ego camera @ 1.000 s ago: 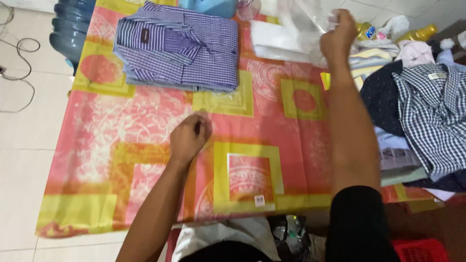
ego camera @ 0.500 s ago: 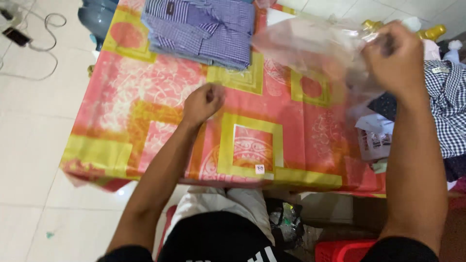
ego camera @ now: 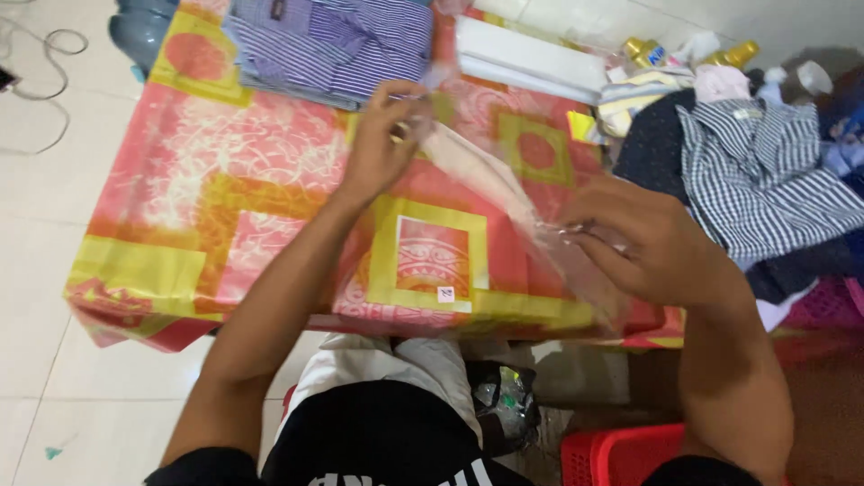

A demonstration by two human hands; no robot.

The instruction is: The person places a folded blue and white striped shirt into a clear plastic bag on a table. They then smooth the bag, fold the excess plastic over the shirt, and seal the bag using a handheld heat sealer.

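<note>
Pink-and-yellow patterned cloth over a table (ego camera: 270, 207), white tiled floor around it: both hands work a clear bag above it.

Left hand (ego camera: 382, 139) has its fingers closed, pinching one end of the thin transparent plastic bag (ego camera: 504, 193); right hand (ego camera: 643, 238) is curled shut on the other end at about four o'clock, so the film stretches in the air between them. As I judge it, the slippery film could slide out of either pinch, or tear if pulled taut. At twelve o'clock from the left hand lies a folded purple-striped shirt (ego camera: 337, 40); at two o'clock a flat white stack (ego camera: 531, 58). At three o'clock a loose pile of checked and dark garments (ego camera: 765, 180) could slump onto the work space. Red plastic basket (ego camera: 621, 454) stands at six o'clock.
</note>
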